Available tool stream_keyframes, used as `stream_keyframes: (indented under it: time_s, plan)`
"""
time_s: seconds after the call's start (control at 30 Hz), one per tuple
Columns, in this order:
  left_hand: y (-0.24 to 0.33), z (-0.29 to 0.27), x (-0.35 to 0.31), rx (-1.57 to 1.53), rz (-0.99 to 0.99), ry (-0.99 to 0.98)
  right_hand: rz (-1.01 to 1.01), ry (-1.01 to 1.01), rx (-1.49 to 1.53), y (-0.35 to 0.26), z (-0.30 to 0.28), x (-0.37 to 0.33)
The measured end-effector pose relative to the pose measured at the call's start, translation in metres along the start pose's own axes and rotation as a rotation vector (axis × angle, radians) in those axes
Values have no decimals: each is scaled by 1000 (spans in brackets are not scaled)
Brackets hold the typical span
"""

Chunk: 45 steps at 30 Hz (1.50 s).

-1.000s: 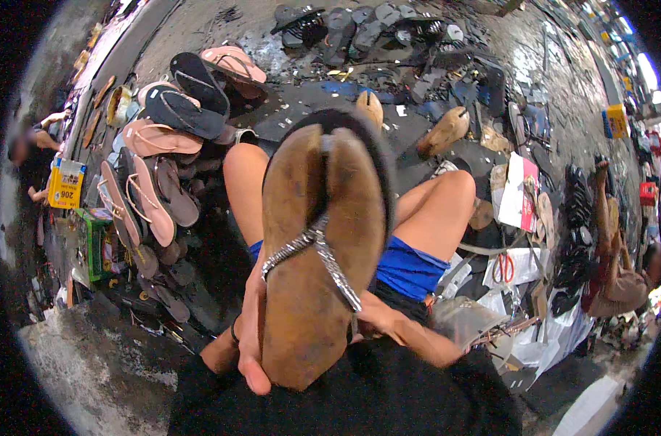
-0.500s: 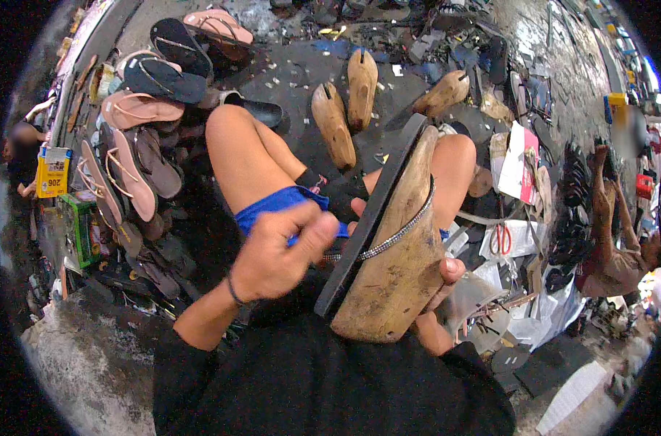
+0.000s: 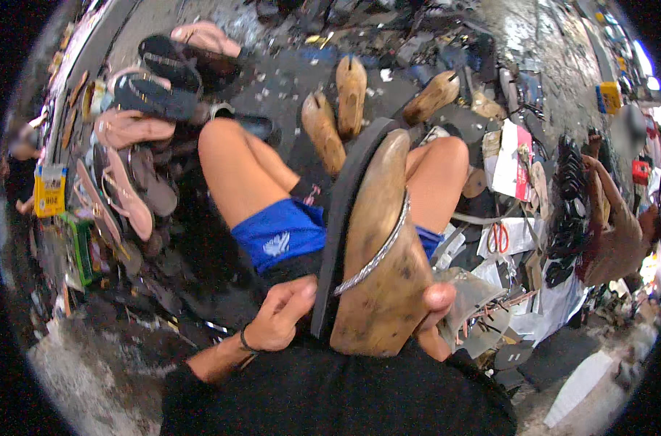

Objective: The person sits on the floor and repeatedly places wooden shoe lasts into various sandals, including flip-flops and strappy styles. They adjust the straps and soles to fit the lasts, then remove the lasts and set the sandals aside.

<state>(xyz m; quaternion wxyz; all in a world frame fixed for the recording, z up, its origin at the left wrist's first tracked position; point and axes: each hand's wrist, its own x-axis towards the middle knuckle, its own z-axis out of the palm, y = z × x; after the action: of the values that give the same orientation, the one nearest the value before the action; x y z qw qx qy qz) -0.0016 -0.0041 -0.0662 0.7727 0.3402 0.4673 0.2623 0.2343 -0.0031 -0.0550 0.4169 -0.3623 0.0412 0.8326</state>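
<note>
A wooden shoe last stands tilted over my lap, its toe pointing away from me. Against its left side lies the dark sole of a sandal. A shiny braided strap runs across the last and reaches the sole's edge. My right hand grips the last from the right, thumb on top; its other fingers are mostly hidden behind the wood. Just left of the sole, my left hand is closed with the fingers curled and the thumb pressed to them. Whatever it pinches is hidden.
Several wooden lasts lie on the floor ahead. Finished-looking sandals are piled at left. To the right are red-handled scissors, a white and pink box and plastic bags. Another person sits at far right.
My left hand has moved down and toward me, its fingers now curled beside the sole. The last with the sole has turned more upright and shifted slightly left, still in my right hand.
</note>
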Motion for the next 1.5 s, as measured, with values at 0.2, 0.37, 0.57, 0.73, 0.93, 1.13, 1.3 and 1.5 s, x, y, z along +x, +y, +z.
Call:
stream_keyframes:
  time_s: [0.2,0.37,0.57,0.73,0.93,1.13,1.3,1.5]
  plan:
    - [-11,-16,49,-354,84,-250,-118,-241,-67,-8,36,15]
    - [-49,-40,97,-544,381,-239,-249,-156,-515,-16,21,67]
    - [-64,-27,122,-189,50,332,-566,98,-1372,38,-42,80]
    - [-3,-34,158,-59,211,432,-536,32,-1315,-8,-40,66]
    - [55,-81,183,-491,204,122,-653,363,-1310,-44,-87,127]
    - [33,-51,184,-270,356,413,-832,161,-1179,-55,2,176]
    - [44,-84,188,365,531,749,-496,-125,-992,-82,-8,267]
    - [155,-251,111,492,635,1130,-614,799,-1864,-213,-84,407]
